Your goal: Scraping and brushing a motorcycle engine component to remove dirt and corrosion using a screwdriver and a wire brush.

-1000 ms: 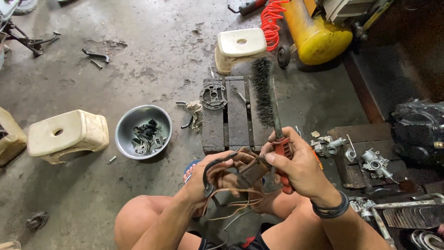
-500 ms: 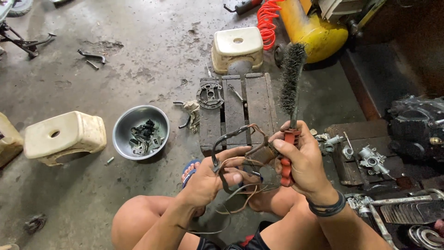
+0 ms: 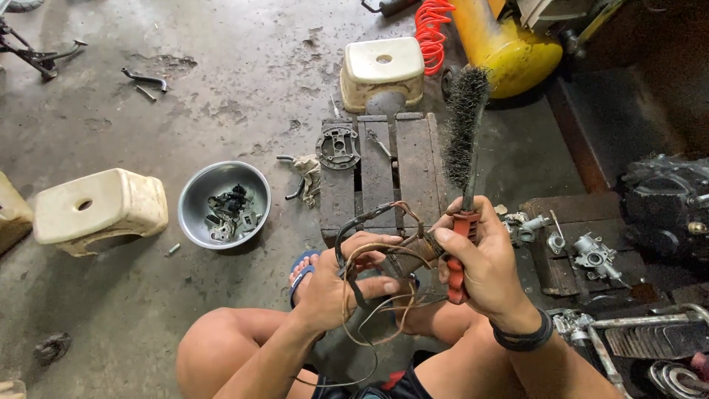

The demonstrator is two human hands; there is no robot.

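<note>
The person sits low over a concrete floor, knees bent, with both hands raised in front of a dark wooden pallet. The left hand has its fingers curled shut around a tangle of brown and black wires; the loops hang down between the knees. The right hand grips the red handle of a wire brush, fingers closed tight around it, and also pinches the upper end of the wires, so the two hands almost touch. The brush stands nearly upright, its dark bristles rising above the right edge of the pallet. A black band sits on the right wrist.

On the pallet's far left corner lies a round metal plate. Left of the pallet, on the floor, a steel bowl holds small dark parts. A cream plastic stool lies further left, and another stool stands just beyond the pallet's far edge. A yellow tank with a red coiled hose stands behind that. To the right, small silver engine parts rest on a dark board.
</note>
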